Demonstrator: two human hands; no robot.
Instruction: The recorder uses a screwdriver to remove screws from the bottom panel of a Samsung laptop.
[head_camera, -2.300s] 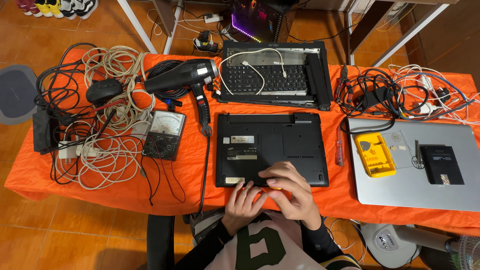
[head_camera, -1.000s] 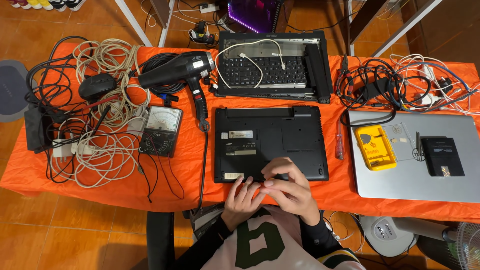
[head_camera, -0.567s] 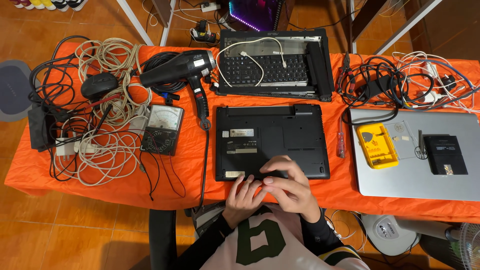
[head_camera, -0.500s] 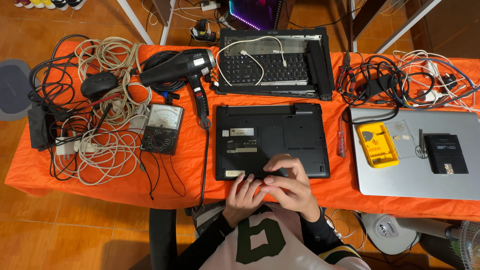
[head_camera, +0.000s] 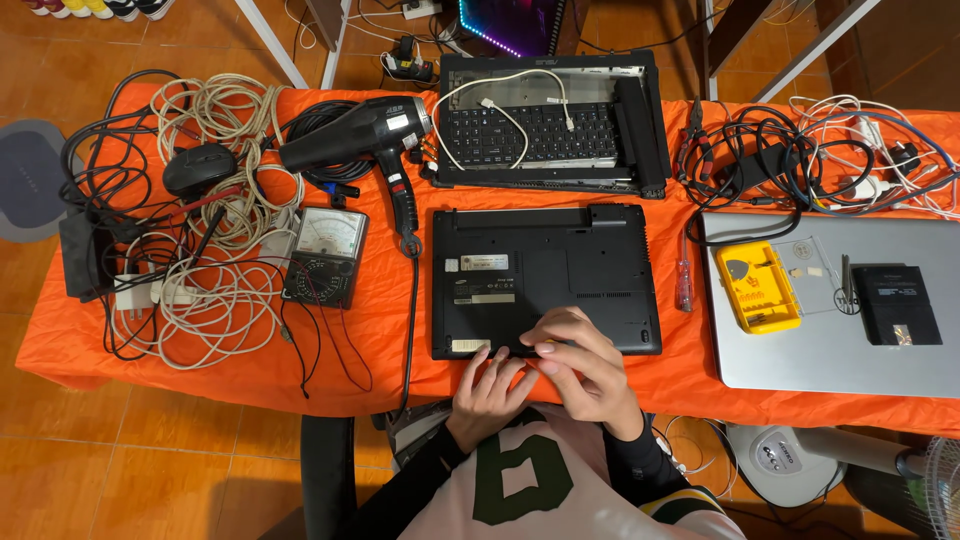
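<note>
Right hand is curled over the near edge of the matte black plastic laptop lying upside down, fingers bent and bunched, fingertips pressing on the casing; whether they pinch anything, I cannot tell. Left hand sits just beside it, fingers loosely spread, tips touching that same near edge. The laptop lies flat at the middle of the orange cloth-covered tabletop, its base showing pale rectangular labels. Just right of it, a slim red-handled screwdriver. Further right, a smooth silver metal laptop lid carries a yellow plastic bit tray and a small black rectangular block. Behind the laptop, a black keyboard frame with a white cable looped over the keys. To the left, a glossy black pistol-shaped heat gun, a black analogue meter with a pale dial, and tangled cream and black cables.
</note>
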